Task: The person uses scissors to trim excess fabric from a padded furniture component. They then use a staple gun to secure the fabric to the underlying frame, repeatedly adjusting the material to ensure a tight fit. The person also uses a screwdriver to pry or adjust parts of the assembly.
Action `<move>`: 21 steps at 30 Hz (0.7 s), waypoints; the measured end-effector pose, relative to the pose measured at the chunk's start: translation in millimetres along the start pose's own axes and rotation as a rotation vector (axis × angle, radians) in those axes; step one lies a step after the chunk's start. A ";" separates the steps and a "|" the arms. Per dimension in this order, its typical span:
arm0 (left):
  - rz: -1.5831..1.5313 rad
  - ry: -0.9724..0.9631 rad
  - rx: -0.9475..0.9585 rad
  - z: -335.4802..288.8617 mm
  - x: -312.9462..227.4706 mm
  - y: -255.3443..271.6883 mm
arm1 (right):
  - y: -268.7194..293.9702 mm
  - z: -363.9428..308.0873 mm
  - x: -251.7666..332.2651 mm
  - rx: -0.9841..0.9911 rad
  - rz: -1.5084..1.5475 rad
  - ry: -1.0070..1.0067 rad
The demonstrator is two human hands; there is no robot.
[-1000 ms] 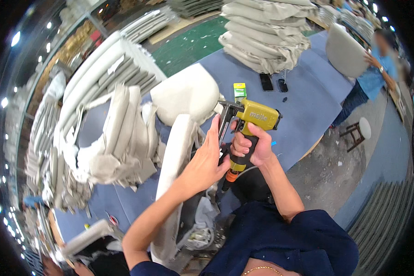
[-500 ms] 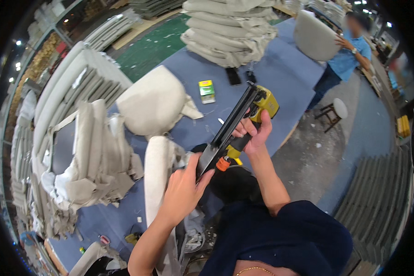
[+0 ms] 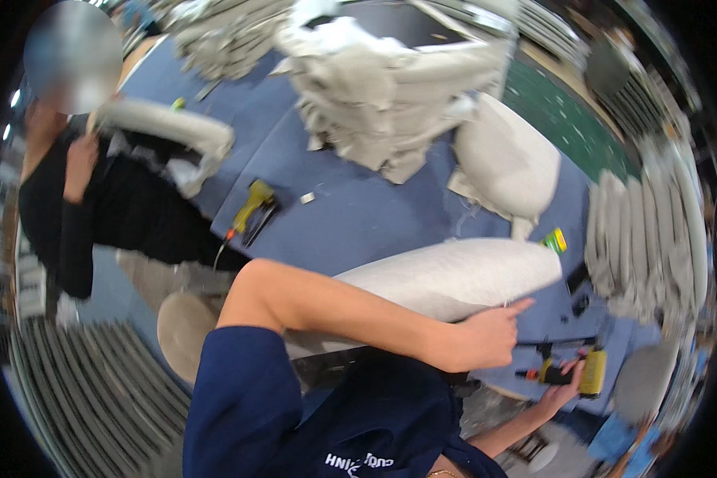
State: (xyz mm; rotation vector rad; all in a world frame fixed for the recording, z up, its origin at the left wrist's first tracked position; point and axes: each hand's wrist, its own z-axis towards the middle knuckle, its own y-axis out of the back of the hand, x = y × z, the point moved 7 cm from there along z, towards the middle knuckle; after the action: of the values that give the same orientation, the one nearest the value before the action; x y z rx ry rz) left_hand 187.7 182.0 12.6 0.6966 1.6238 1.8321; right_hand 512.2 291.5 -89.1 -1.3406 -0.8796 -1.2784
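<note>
My right hand [image 3: 566, 385] is closed round the handle of a yellow and black staple gun [image 3: 592, 373], held at the right beside the table. Its long black magazine lies level, and an orange fitting shows at its left end. My left arm reaches across in front of me. The left hand [image 3: 486, 338] is at the near edge of a long pale upholstered cushion [image 3: 454, 275], one finger stretched out to the right and the others curled, partly hidden. I see nothing held in it. The cushion stands in front of me on the blue-grey table [image 3: 334, 227].
A second yellow staple gun [image 3: 254, 209] with a hose lies at the left. Stacked fabric covers [image 3: 398, 88] and a rounded cushion [image 3: 510, 155] stand farther back. A small green-yellow box [image 3: 555, 240] is behind the cushion. A person in black [image 3: 111, 199] is at the left, one in blue lower right.
My view has swung left, bringing the person in black into sight. My left hand has let go of the staple gun's front and moved to the cushion. The right hand still holds the gun.
</note>
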 end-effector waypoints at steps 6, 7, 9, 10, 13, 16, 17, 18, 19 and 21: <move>0.089 0.052 -0.125 -21.7 27.1 28.3 | 30.6 2.6 -104.8 0.054 -0.577 -0.095; 0.074 0.084 -0.184 -19.7 28.4 24.7 | 33.0 -9.3 -117.9 0.088 -0.562 -0.182; 0.035 0.151 -0.235 -21.0 39.7 23.6 | 16.9 -37.0 -121.7 0.054 -0.446 -0.260; 0.003 0.185 -0.231 -21.0 46.3 23.5 | 17.6 -43.8 -122.7 0.025 -0.392 -0.297; -0.050 0.266 -0.228 -19.2 77.7 32.4 | 59.8 -56.2 -147.5 -0.045 -0.380 -0.398; -0.028 0.371 -0.198 -41.6 110.2 42.0 | 85.5 -64.6 -174.5 -0.073 -0.419 -0.456; -0.088 0.370 -0.257 -48.5 118.6 44.0 | 108.7 -73.1 -188.3 -0.134 -0.455 -0.528; -0.147 0.372 -0.315 -55.7 127.4 48.8 | 116.8 -77.2 -192.8 -0.177 -0.447 -0.474; -0.166 0.396 -0.329 -64.2 132.4 55.3 | 121.1 -82.8 -197.3 -0.205 -0.449 -0.426; -0.217 0.463 -0.347 -80.1 141.2 64.7 | 124.4 -89.2 -201.6 -0.233 -0.511 -0.302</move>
State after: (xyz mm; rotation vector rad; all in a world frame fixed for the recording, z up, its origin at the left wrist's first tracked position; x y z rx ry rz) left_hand 27.1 223.7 67.5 -0.0620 1.5134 2.1349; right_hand 580.0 209.8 -318.9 -1.5796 -1.3806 -1.6292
